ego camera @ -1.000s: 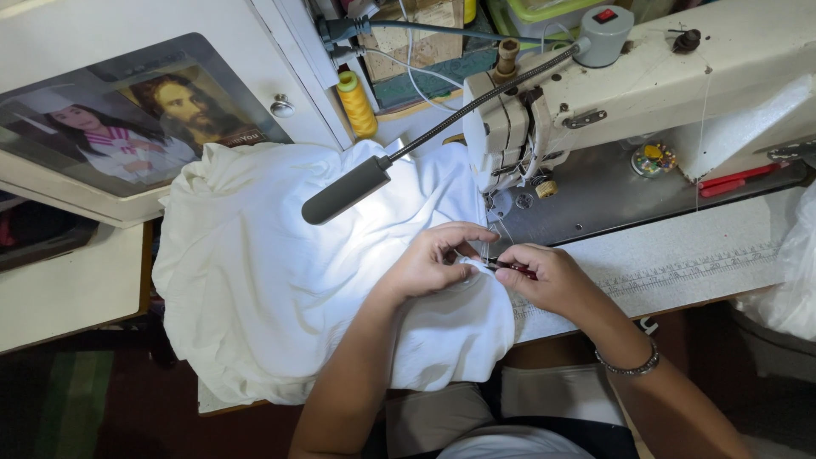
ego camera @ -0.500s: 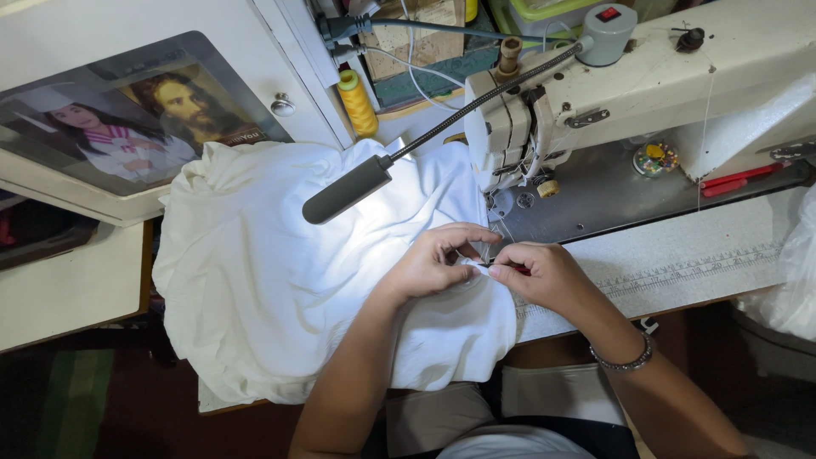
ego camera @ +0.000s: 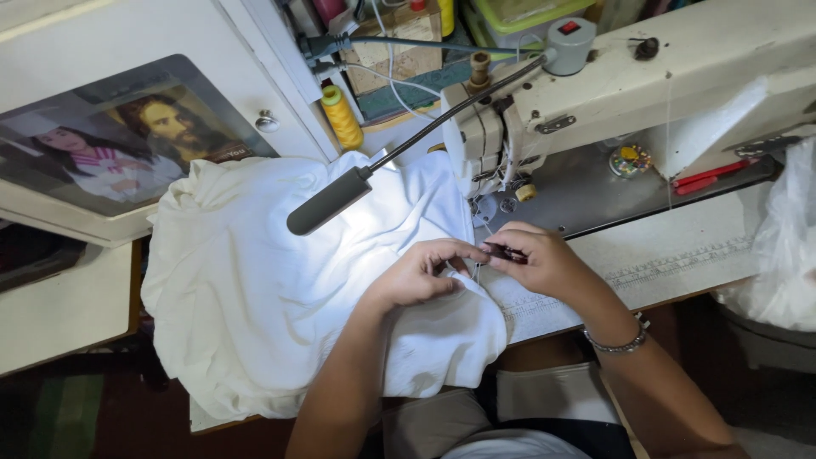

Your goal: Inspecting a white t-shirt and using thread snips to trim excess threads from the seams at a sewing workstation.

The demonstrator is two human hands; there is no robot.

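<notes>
- Left hand (ego camera: pixel 418 274) pinches a fold of white fabric (ego camera: pixel 255 289), near the table's near edge, just in front of the sewing machine (ego camera: pixel 612 93).
- Right hand (ego camera: pixel 537 259) closed on a small dark tool (ego camera: pixel 503 251), probably a snipper.
- Keep the fold taut; cut thread only.

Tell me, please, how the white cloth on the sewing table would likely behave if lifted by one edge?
The white cloth would probably droop and fold, since it already lies in soft wrinkles. It looks thin and light. Part hangs over the table edge, so it might slide off once the left hand lets go.
</notes>
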